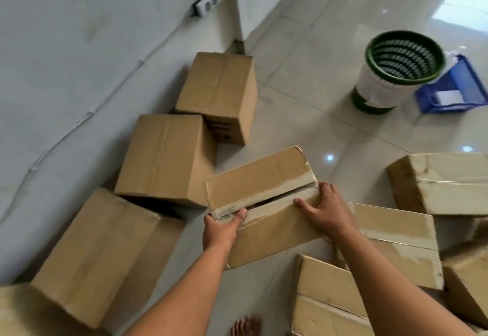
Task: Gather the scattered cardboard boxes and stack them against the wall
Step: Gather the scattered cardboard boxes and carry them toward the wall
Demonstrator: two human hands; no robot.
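I hold a flat cardboard box [260, 185] above the floor, its top flaps parted along a taped seam. My left hand [221, 230] grips its near left corner, thumb on top. My right hand [326, 210] grips its right end, fingers spread over the top flap. Three closed boxes stand in a row along the white wall [79, 58]: a far box [220, 90], a middle box [165, 157] and a near box [97, 251]. Several more boxes lie scattered at the right, among them one at the right edge [446, 182] and one under my right forearm [396, 240].
A green and white mesh bin [396, 68] stands on the glossy tile floor [303, 84] at the back right, beside a blue plastic tray [456, 90]. A power strip [210, 0] hangs on the wall, its cable running down-left. My bare foot [244, 326] shows at the bottom.
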